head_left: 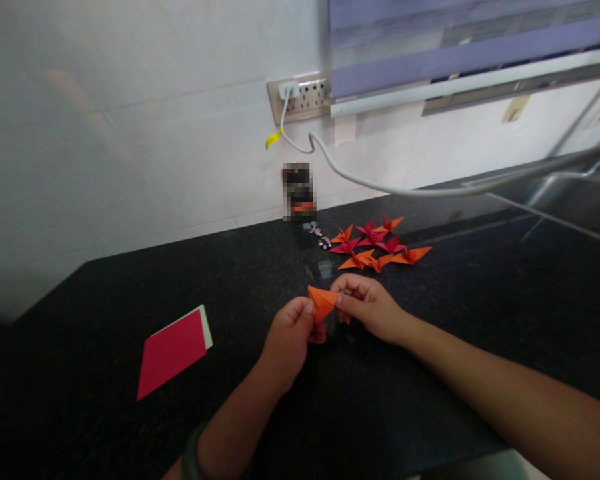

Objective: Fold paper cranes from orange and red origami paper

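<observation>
A folded piece of orange paper (322, 303) is held between both hands just above the black countertop (105, 307). My left hand (291, 333) pinches its lower left side with thumb and fingers closed. My right hand (369, 305) pinches its right edge, fingers curled. Behind the hands lies a cluster of several finished paper cranes (377, 245), orange and red, resting on the counter.
A stack of square paper with a red top sheet (173, 352) lies at the left. A small blurred dark object (299, 192) leans against the tiled wall. A white cable (360, 179) runs from the wall socket (300, 97) to the right. A steel sink (570, 193) sits far right.
</observation>
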Demonstrator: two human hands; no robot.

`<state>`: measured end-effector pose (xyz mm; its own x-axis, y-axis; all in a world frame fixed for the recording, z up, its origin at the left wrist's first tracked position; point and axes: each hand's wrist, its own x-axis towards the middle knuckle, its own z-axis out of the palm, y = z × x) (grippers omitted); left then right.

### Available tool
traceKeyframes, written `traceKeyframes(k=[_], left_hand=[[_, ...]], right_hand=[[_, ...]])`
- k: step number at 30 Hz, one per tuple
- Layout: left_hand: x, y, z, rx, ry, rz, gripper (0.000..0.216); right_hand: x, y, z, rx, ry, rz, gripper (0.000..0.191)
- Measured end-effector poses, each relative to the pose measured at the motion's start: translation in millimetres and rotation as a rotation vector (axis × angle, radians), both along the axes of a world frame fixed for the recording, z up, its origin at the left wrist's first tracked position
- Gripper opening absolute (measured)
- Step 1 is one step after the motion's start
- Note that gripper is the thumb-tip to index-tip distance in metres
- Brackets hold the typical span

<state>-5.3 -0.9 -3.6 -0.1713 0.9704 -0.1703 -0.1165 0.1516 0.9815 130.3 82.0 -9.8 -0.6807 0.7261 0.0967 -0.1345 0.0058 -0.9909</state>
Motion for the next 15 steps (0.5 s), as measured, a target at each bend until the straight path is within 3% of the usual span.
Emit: traceKeyframes(k=[4, 10, 15], left_hand=[[0.5, -2.0, 2.0, 0.103, 0.284, 0.100, 0.023], [0.2, -1.3, 0.3, 0.124, 0.323, 0.103, 0.020], [1.1, 1.0, 0.0, 0.133, 0.265, 0.125, 0.013]], right_hand=[[-0.5, 0.6, 1.4, -0.010, -0.008, -0.020, 0.025], [-0.8, 0.5, 2.0, 0.045, -0.006, -0.049, 0.034], [-1.4, -0.6, 2.8, 0.007, -0.038, -0.066, 0.028]])
